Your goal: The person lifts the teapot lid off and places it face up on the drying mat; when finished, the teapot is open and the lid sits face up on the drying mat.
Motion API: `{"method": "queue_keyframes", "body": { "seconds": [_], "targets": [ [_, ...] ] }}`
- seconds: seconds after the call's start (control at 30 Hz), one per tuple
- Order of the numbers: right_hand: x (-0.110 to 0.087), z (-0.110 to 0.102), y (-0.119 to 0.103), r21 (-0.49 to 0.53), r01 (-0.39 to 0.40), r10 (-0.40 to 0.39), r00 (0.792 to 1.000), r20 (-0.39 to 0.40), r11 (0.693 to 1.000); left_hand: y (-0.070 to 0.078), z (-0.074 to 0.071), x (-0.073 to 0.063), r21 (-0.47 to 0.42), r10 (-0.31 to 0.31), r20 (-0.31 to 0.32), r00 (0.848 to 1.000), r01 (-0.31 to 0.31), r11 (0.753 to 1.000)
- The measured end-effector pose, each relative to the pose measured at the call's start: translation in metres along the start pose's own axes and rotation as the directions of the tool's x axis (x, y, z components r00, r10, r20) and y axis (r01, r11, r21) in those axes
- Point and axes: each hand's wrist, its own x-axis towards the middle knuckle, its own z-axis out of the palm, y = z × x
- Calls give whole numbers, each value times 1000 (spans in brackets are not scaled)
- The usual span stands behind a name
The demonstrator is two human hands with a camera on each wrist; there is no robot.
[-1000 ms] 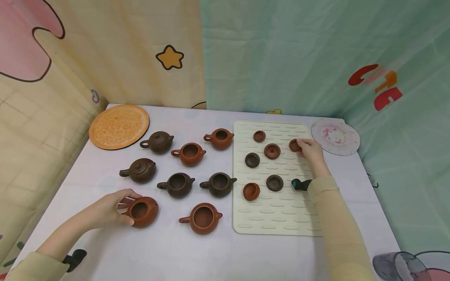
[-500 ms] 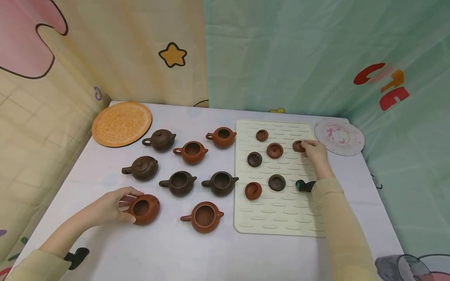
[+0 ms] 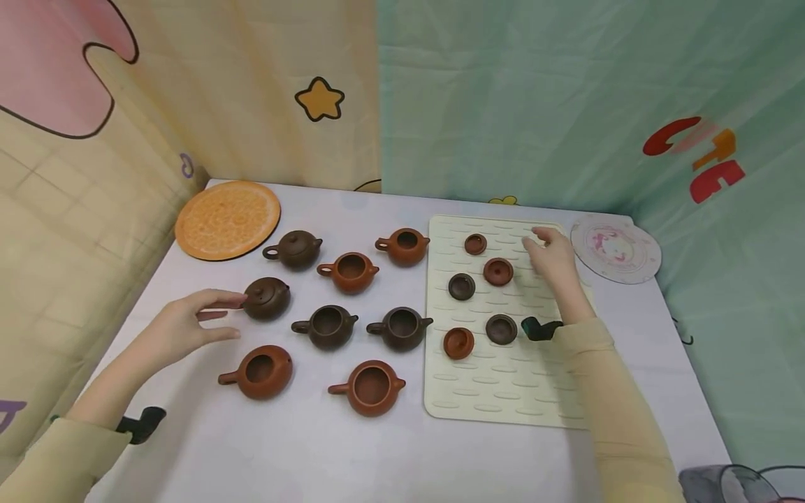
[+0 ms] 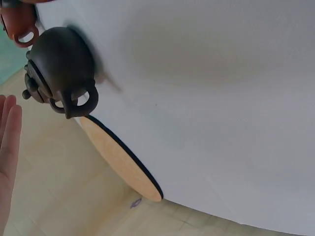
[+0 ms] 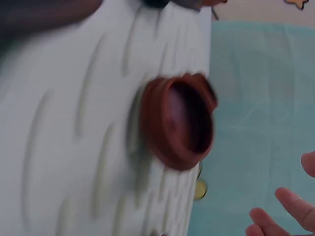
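Two hands are hovering empty as far as shows, fingers loosely spread: the left hand is poised left of the cream mat, at a dark brown lidded teapot; the right hand is hanging over the mat's far right part. The step seems to be reaching for that teapot; gripping it would probably be calling for thumb and fingers closing round its handle. Six open teapots are standing left of the mat; five lids are showing on it. Left fingers are hiding the handle overhead, leaving contact uncertain. A blurred reddish-brown lid is filling the right wrist view, its match overhead unclear.
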Motion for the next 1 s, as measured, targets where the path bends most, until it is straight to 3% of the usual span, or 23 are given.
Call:
{"method": "queue_keyframes", "body": {
  "seconds": [0.1, 0.2, 0.33, 0.47, 0.6, 0.73, 0.87, 1.0],
  "targets": [
    [-6, 16, -34, 32, 92, -94, 992, 86, 995, -3, -6, 13, 21, -11, -62, 998, 12, 1000],
    [-14, 44, -71, 70, 178, -188, 964, 186, 982, -6, -8, 26, 40, -41, -65, 997, 43, 998],
    [-28, 93, -119, 106, 309, -326, 902, 283, 945, -9, -4, 41, 40, -62, -10, 998, 62, 997],
    [-45, 143, -160, 92, 410, -413, 829, 377, 907, -12, 1, 49, 24, -63, 52, 997, 62, 998],
    [-59, 188, -186, 82, 480, -461, 761, 457, 874, -16, 7, 52, 22, -73, 82, 994, 71, 997],
    [-70, 224, -203, 55, 535, -485, 712, 507, 843, -21, 14, 56, 36, -79, 102, 992, 76, 996],
    [-80, 252, -215, -24, 586, -470, 673, 571, 810, -25, 20, 60, 64, -82, 107, 991, 75, 995],
    [-89, 272, -228, -114, 629, -439, 649, 621, 769, -28, 22, 61, 78, -103, 107, 989, 95, 992]
  ]
}}
